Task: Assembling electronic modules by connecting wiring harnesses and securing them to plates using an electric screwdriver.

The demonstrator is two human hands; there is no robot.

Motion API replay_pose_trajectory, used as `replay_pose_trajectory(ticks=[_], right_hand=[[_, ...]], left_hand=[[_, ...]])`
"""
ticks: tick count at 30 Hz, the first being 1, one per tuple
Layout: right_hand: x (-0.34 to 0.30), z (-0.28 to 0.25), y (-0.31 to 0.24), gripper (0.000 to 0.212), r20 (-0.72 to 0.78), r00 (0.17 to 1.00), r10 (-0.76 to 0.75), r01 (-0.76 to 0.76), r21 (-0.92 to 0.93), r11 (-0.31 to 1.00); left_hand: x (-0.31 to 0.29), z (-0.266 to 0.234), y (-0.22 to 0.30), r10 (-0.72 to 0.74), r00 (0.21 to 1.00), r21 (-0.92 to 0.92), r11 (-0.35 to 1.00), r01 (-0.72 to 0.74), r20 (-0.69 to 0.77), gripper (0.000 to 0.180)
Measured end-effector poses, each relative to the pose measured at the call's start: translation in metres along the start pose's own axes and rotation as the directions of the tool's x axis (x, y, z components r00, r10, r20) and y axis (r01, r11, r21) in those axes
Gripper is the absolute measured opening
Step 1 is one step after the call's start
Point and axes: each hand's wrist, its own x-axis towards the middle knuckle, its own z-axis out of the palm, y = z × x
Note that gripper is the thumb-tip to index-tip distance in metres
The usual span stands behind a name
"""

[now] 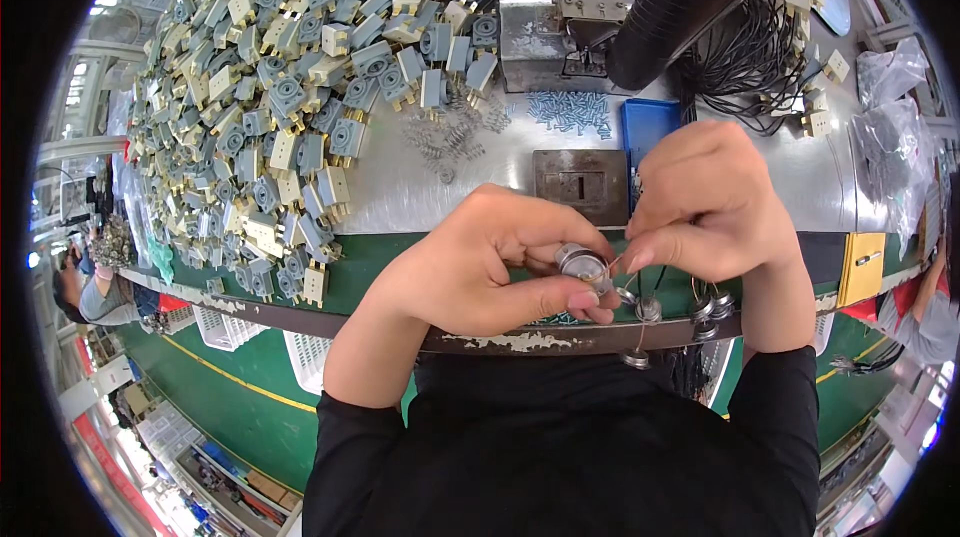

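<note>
centrally, round metal part [583,265] pinched in left hand [485,262], right hand [708,202] just beside, pinching wire [617,264]

Bright, diffuse light covers the centre, where the left hand [480,262] and right hand [710,202] look sharp. Pale glare sheens the steel tabletop [385,197]; plastic bags [890,142] glint at upper right. Fisheye distortion curves the table edge [480,343], and surroundings smear toward black corners.
</note>
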Motion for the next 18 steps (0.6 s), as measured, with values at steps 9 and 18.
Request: replay_pose_trajectory(ticks=[9,18], right_hand=[[-0.002,0.009,0.0,0.033,-0.039,0.998,0.049,-0.051,-0.043,0.998],[0.0,0.008,0.009,0.047,0.083,0.96,0.267,-0.279,0.224,0.934]], left_hand=[[0.001,-0.007,0.0,-0.081,0.997,0.023,0.996,0.081,-0.006,0.025],[0.004,0.004,0.004,0.163,0.987,0.315,0.936,-0.16,0.019,0.013]])
